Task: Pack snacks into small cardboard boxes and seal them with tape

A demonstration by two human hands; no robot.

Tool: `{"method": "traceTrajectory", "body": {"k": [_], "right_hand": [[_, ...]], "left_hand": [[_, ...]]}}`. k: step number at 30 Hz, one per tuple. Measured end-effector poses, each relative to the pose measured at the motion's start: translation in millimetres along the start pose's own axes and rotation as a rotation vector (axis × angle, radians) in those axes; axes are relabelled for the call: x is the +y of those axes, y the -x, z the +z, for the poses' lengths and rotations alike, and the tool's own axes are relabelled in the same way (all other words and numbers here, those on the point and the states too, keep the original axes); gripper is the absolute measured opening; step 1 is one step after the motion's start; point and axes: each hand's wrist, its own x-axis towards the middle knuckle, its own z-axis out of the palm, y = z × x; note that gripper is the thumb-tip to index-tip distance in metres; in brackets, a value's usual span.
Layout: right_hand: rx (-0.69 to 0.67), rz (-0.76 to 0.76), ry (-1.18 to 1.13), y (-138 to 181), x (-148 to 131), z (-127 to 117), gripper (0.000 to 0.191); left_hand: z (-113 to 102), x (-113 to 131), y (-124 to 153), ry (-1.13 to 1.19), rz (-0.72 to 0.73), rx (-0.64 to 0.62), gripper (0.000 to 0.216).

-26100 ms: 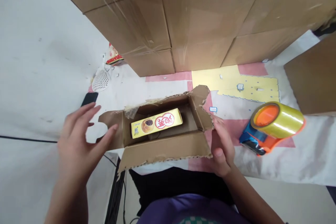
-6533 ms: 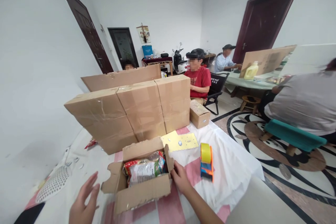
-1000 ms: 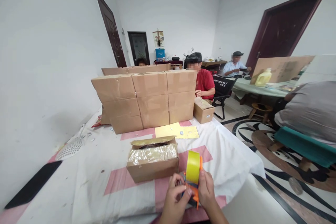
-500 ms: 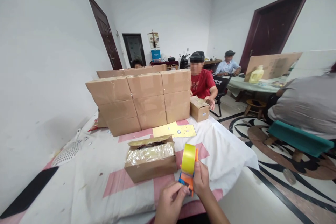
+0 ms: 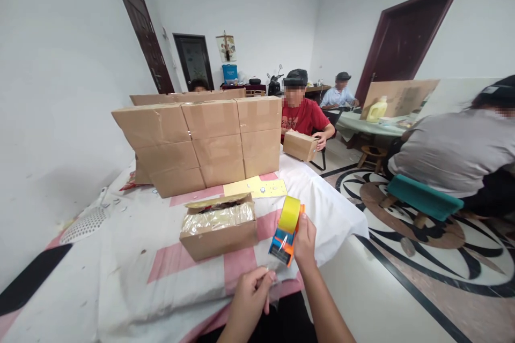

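Observation:
An orange and blue tape dispenser (image 5: pixel 285 244) with a yellow roll of tape (image 5: pixel 289 214) is in my right hand (image 5: pixel 306 237), its fingers wrapped round the side. My left hand (image 5: pixel 253 292) sits lower and to the left, thumb and fingers pinched on a strip of clear tape (image 5: pixel 274 286) near the table's front edge. Beyond my hands, a cardboard box (image 5: pixel 220 241) rests on the cloth. Its top flap stands partly raised, and shiny tape covers part of the top. What lies inside is mostly hidden.
A wall of stacked cardboard boxes (image 5: pixel 197 144) stands behind the box. Yellow card (image 5: pixel 255 187) lies in front of it. Across the table a person in red (image 5: pixel 308 118) holds another box (image 5: pixel 300 146). A black flat object (image 5: pixel 34 278) lies at the left edge.
My left hand has drawn down and away from the dispenser, with clear tape now at its fingers. The person opposite has lifted and tilted their box. My view has shifted slightly.

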Motion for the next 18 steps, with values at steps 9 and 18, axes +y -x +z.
{"method": "traceTrajectory", "body": {"k": [9,18], "right_hand": [[0.019,0.117,-0.075,10.6,-10.4,-11.7,0.062],[-0.006,0.132,-0.105,15.5,-12.8,-11.5,0.056]], "left_hand": [[7.7,-2.8,5.7,0.003,-0.002,-0.032,0.063],[9.0,-9.6,8.4,0.000,0.016,0.002,0.063]]}}
